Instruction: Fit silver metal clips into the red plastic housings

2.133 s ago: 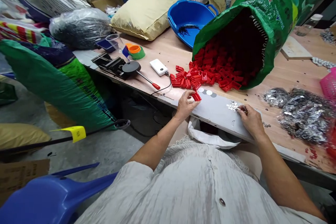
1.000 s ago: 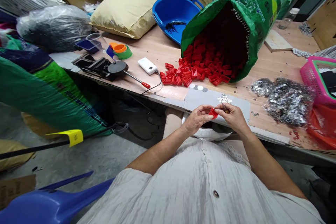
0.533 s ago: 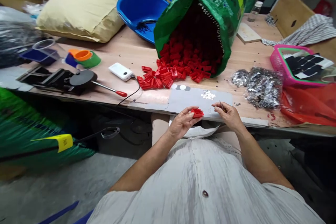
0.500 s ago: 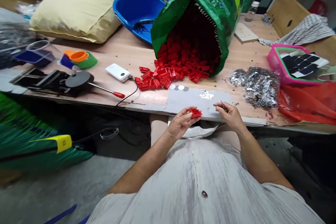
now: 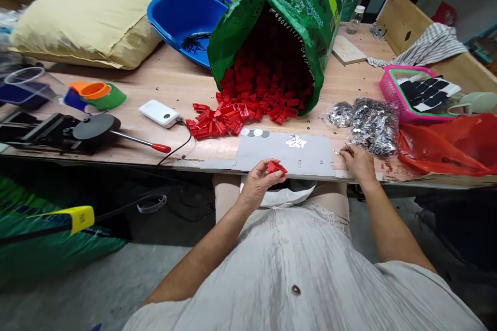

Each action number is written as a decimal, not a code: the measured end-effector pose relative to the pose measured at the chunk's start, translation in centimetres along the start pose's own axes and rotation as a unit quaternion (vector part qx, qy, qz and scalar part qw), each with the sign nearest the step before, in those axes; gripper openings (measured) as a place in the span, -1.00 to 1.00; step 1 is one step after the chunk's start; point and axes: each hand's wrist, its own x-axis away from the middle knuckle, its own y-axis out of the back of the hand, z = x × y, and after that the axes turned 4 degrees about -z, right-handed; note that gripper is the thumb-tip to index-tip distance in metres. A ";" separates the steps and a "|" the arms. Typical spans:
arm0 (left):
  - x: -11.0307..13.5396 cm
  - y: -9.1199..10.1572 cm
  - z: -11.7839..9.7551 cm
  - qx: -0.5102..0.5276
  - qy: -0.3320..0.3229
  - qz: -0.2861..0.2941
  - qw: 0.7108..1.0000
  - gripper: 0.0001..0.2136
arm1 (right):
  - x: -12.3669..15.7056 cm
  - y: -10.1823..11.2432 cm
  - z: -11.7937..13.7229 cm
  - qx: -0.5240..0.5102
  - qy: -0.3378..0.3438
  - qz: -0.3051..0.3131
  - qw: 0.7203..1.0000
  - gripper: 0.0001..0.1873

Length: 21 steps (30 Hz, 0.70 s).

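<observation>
My left hand (image 5: 257, 185) is closed on a small red plastic housing (image 5: 276, 167), held at the table's front edge with its hollow side up. My right hand (image 5: 361, 166) pinches a thin dark tool (image 5: 349, 149) that looks like tweezers. Its tip is over a few tiny metal pieces (image 5: 337, 152), just right of the grey mat (image 5: 267, 152); whether it grips one is too small to tell. On that mat lies a little heap of shiny flat pieces (image 5: 295, 141). Behind it, red housings (image 5: 225, 116) spill out of a green sack (image 5: 316, 15).
Right of the mat sit bags of metal parts (image 5: 375, 126), a pink basket (image 5: 388, 88) and a red plastic bag (image 5: 446, 145). To the left are a white power bank (image 5: 159, 113) with a cable and a lever press (image 5: 97, 129). A blue basin (image 5: 171, 15) stands behind.
My right hand has moved right, off the grey mat to the loose metal pieces. My left hand still holds the red housing, now a little tilted. The view has shifted slightly.
</observation>
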 end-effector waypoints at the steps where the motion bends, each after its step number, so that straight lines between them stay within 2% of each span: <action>1: 0.0 0.1 0.0 -0.007 -0.005 -0.003 1.000 -0.63 | 0.0 0.1 0.0 -0.003 0.001 -0.002 1.000 -0.79; 5: 0.0 0.3 0.2 -0.044 -0.052 -0.011 0.998 -0.64 | 0.3 1.0 0.6 -0.025 -0.009 -0.028 0.999 -0.80; 8: -0.3 0.2 0.7 -0.090 -0.105 -0.008 0.990 -0.64 | 1.2 2.0 3.0 -0.113 -0.015 -0.016 0.993 -0.81; 11: -0.5 0.1 1.2 -0.157 -0.156 -0.002 0.975 -0.63 | 2.7 2.7 7.1 -0.239 0.028 0.067 0.968 -0.81; 13: -0.4 0.0 1.3 -0.217 -0.190 -0.005 0.957 -0.63 | 3.6 3.0 9.9 -0.280 0.060 0.092 0.954 -0.83; 17: 0.2 -0.4 0.9 -0.314 -0.237 -0.007 0.919 -0.67 | 4.8 2.7 13.9 -0.305 0.124 0.087 0.940 -0.87; 21: 0.7 -0.7 0.4 -0.343 -0.255 -0.009 0.904 -0.68 | 5.0 1.8 15.1 -0.291 0.185 0.075 0.936 -0.86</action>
